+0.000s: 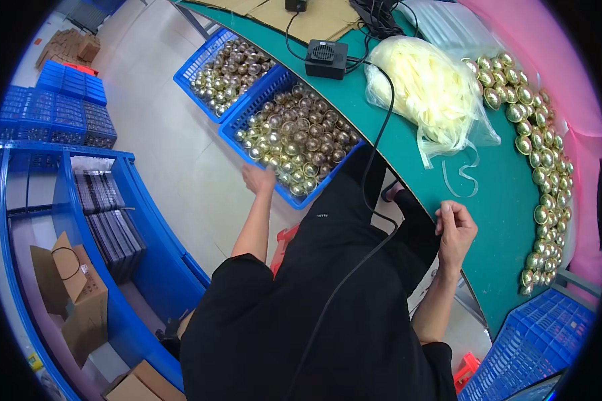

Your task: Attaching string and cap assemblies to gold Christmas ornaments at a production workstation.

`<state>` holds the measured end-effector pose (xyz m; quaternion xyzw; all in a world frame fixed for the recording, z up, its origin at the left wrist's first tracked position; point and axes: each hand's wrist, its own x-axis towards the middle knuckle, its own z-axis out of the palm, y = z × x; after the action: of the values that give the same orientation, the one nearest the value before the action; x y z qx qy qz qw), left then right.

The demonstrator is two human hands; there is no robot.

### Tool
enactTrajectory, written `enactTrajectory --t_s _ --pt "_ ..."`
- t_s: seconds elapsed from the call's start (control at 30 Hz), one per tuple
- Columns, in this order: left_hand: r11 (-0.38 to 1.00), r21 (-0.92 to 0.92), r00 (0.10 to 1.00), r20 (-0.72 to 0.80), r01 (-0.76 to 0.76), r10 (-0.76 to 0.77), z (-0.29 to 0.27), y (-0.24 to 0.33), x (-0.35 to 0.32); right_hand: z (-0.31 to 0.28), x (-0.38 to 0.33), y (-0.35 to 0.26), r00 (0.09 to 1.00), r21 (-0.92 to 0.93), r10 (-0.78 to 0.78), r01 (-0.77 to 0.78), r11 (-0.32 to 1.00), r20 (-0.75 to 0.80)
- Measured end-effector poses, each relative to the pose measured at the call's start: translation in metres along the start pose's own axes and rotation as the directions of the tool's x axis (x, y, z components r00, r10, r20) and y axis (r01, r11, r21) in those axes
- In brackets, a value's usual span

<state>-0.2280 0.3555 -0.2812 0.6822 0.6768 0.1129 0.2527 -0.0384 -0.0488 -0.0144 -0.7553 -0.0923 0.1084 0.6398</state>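
Domes [301,134], shiny and gold, are heaped in the blue crate [265,164] on the person's left, below the table [508,194]. The left hand [259,178] is at the crate's near left wall, just beside the lowest of them; its fingers overlap the wall, and I cannot tell whether they are clamped on it. The right hand [456,230] is well apart from the crate, at the table's edge, its fingers loosely curled; I cannot tell whether the tips meet the thumb.

Behind the crate, a second crate [184,79] holds more domes, and others line the table's far right side. Between them and the crate lie a clear bag [485,130] of pale yellow strips [425,87] and a black box [326,59]. A black cable [389,120] runs over the table's edge and down the person's front, passing between the two hands. The person's dark-clad leg [354,177] covers the crate's right corner. A blue basket [548,324] stands lower right.
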Motion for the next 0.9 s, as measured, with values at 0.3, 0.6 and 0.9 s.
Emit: enactTrajectory --t_s 0.3,0.6,0.9 --pt "0.757 -0.338 0.803 0.446 0.56 -0.395 0.107 -0.102 0.024 0.012 0.002 0.005 0.997 -0.147 0.021 -0.031 0.989 -0.069" --pt "0.766 -0.366 0.804 0.504 0.529 -0.315 0.077 -0.132 0.015 0.009 -0.001 0.007 0.999 -0.143 0.034 -0.038 0.989 -0.032" --pt "0.842 -0.227 0.806 0.485 0.489 -0.338 0.043 -0.16 0.0 -0.009 -0.002 0.008 0.998 -0.18 0.002 -0.013 0.984 -0.061"
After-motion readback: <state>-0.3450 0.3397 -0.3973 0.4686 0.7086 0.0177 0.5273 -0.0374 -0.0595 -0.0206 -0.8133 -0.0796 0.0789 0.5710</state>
